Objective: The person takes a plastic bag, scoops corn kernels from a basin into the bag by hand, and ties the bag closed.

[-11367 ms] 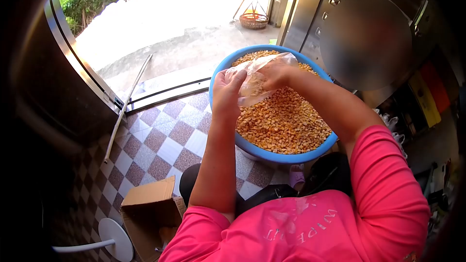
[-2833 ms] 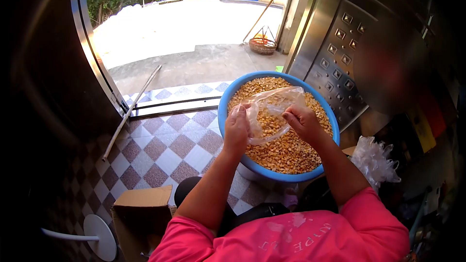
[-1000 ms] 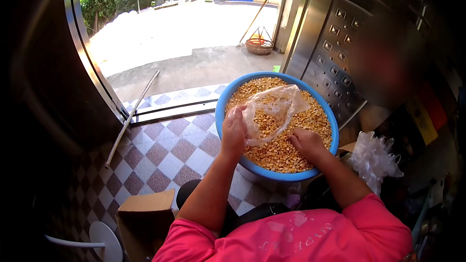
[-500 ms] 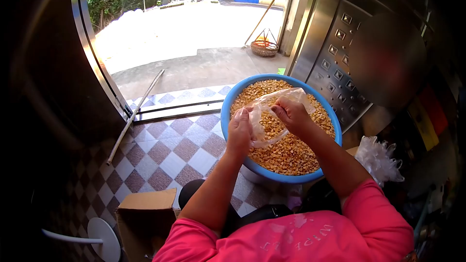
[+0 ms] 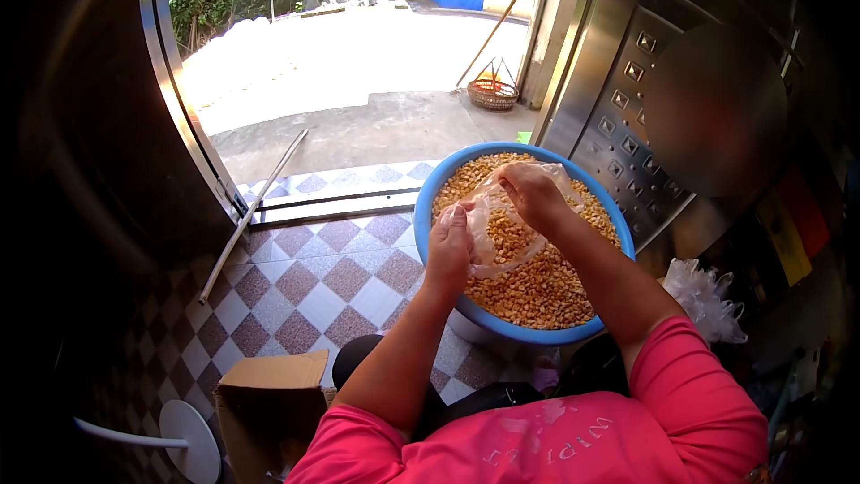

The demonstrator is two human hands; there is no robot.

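Note:
A blue tub [image 5: 528, 335] full of yellow corn kernels [image 5: 537, 296] stands in front of me. Over the kernels is a clear plastic bag [image 5: 512, 266] with its mouth spread. My left hand [image 5: 452, 242] is closed on the bag's left edge. Above the far part of the bag, my right hand [image 5: 530, 193] is closed, with its fingers pinched together; what they hold, if anything, is too small to make out.
An open cardboard box [image 5: 273, 372] and a white round-based stand [image 5: 190, 444] are at the lower left. A pole [image 5: 255, 215] crosses the doorsill. Bundled clear bags [image 5: 703, 300] lie to the right. Outside is a wicker basket [image 5: 493, 94].
My right hand was down at the kernels, then rose over the bag and moved slightly farther away from me. My left hand has kept its hold on the bag.

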